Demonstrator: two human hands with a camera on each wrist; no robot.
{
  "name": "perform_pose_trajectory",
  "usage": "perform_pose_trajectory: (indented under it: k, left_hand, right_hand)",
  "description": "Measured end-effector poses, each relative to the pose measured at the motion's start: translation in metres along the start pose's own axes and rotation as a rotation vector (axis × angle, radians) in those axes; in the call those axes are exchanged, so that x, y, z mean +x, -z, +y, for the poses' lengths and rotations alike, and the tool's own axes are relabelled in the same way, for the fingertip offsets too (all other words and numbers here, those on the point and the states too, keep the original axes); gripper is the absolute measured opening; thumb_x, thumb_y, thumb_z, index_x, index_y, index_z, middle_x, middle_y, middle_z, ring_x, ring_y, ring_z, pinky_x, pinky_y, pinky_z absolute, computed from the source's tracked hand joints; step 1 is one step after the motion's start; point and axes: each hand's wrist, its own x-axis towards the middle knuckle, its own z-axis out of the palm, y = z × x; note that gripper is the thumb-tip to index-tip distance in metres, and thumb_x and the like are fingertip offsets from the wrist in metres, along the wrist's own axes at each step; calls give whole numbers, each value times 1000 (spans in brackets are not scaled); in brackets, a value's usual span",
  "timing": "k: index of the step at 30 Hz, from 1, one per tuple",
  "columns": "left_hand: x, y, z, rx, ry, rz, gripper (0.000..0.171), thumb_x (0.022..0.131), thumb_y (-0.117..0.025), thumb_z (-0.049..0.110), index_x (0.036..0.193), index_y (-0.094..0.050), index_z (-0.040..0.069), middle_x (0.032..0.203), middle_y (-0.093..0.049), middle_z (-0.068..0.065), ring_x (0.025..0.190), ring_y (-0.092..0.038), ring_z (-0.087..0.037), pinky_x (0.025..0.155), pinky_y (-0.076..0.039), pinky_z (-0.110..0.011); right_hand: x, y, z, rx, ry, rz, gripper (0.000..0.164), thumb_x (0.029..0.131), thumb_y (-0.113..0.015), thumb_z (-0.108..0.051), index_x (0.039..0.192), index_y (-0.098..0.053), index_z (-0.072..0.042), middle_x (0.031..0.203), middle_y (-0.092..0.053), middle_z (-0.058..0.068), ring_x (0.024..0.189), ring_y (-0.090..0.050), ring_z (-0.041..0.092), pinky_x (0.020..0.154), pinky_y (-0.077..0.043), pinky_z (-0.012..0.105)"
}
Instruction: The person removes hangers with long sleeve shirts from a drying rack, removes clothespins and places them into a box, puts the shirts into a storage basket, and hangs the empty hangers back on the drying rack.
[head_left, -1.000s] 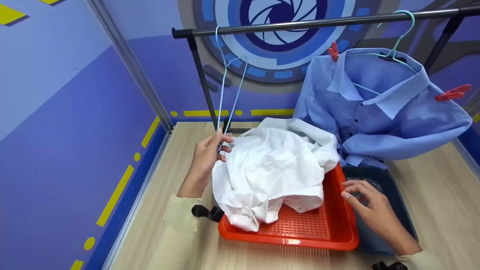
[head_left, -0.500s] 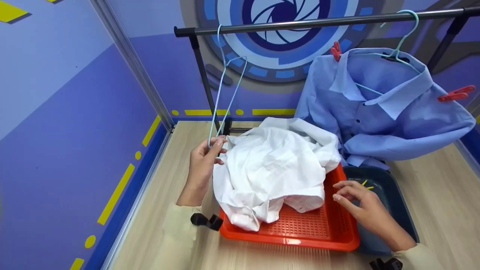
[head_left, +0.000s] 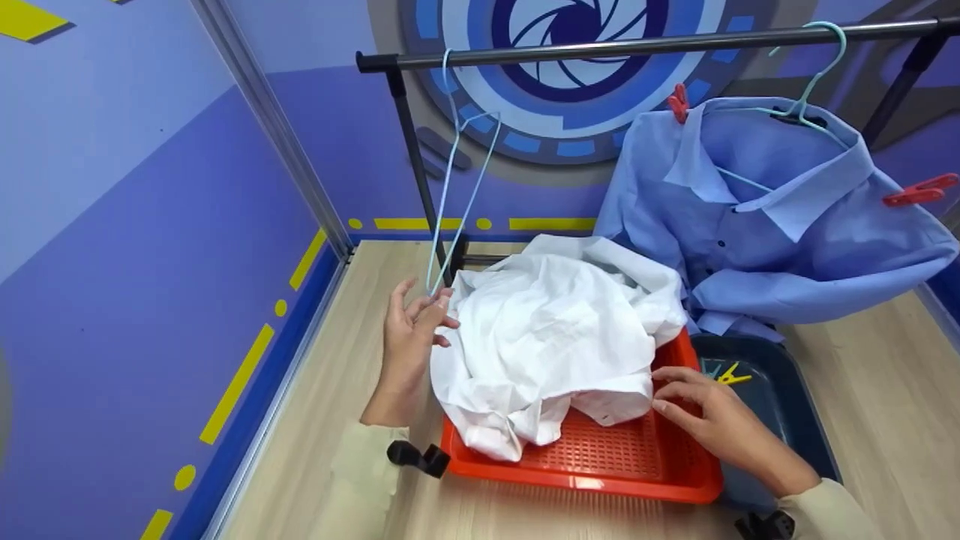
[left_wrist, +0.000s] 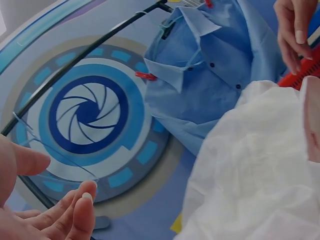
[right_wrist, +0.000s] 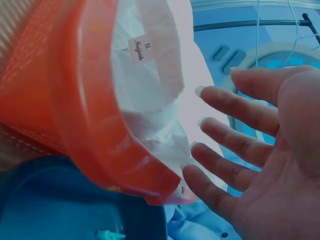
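Observation:
A light blue wire hanger point(head_left: 447, 180) hangs by its hook from the rack, its long narrow frame dropping toward my left hand point(head_left: 411, 330). That hand is at the hanger's lower end, thumb and fingers spread apart in the left wrist view. A crumpled white shirt point(head_left: 555, 322) fills most of the red plastic basket point(head_left: 585, 482) and spills over its left and back sides. In the right wrist view a size label point(right_wrist: 141, 49) shows inside the shirt. My right hand point(head_left: 712, 412) hovers over the basket's right rim, fingertips right at the shirt's edge, holding nothing.
A blue shirt point(head_left: 795, 262) hangs on a green hanger point(head_left: 806, 82) at the right, with red clothespins point(head_left: 679, 103) at its shoulders. The black rail point(head_left: 615, 49) crosses above. Behind the basket's right side stands a dark tray point(head_left: 795, 420) with a yellow clothespin point(head_left: 731, 375).
My right hand has moved left from over the dark tray to the white shirt's edge, uncovering the yellow clothespin. My left hand has loosened from the hanger and its fingers have spread.

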Motion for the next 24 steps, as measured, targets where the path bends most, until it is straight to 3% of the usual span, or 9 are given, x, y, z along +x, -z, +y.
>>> perform_pose_trajectory:
  k: [4,6,9,12,16,19,24]
  left_hand:
    - [-5,-4,-16,39,50,-35,56,95,-58,17,143,-32,7,122,-64,-19,67,-65,-15,52,-47,-21]
    - [-8,-7,-24,67,75,-74,50,95,-57,16,139,-38,3,119,-65,-21,65,-64,-15,51,-46,-21]
    - [-13,-11,-34,125,112,-167,36,95,-56,14,127,-48,-1,114,-66,-21,65,-64,-16,53,-46,-21]
    - [-19,-15,-41,211,123,-312,24,97,-53,15,112,-58,-3,109,-66,-20,68,-63,-16,57,-46,-22]
    - [-27,-22,-44,349,83,-479,21,98,-50,12,100,-67,-1,97,-66,-15,68,-62,-21,57,-45,-23]
    - [-31,-28,-45,447,40,-552,19,98,-53,13,98,-70,3,91,-66,-9,67,-61,-20,56,-44,-22]
    - [-34,-30,-48,577,-65,-646,15,95,-59,16,99,-73,13,95,-69,-5,70,-62,-16,63,-47,-20]
  right_hand:
    - [3,-2,-2,-28,-3,-77,16,92,-65,-28,101,-74,-19,134,-57,9,121,-54,33,99,-45,56]
    - [4,-4,-4,-33,-18,-122,17,92,-65,-27,102,-74,-17,138,-54,11,124,-51,37,100,-42,59]
    - [7,-8,-6,-60,-36,-169,19,91,-65,-26,105,-74,-16,142,-50,12,128,-48,39,102,-40,60]
    - [9,-12,-7,-85,-48,-202,22,91,-65,-26,107,-74,-14,143,-49,13,128,-47,39,101,-41,58]
    - [12,-16,-8,-102,-72,-235,29,92,-65,-26,115,-71,-10,146,-46,13,130,-46,39,99,-43,57]
    - [13,-19,-8,-122,-72,-245,37,92,-65,-25,124,-65,-7,148,-43,14,132,-44,39,99,-43,57]
    - [14,-21,-8,-152,-69,-234,55,92,-64,-28,139,-50,-3,151,-40,15,134,-41,40,103,-39,59]
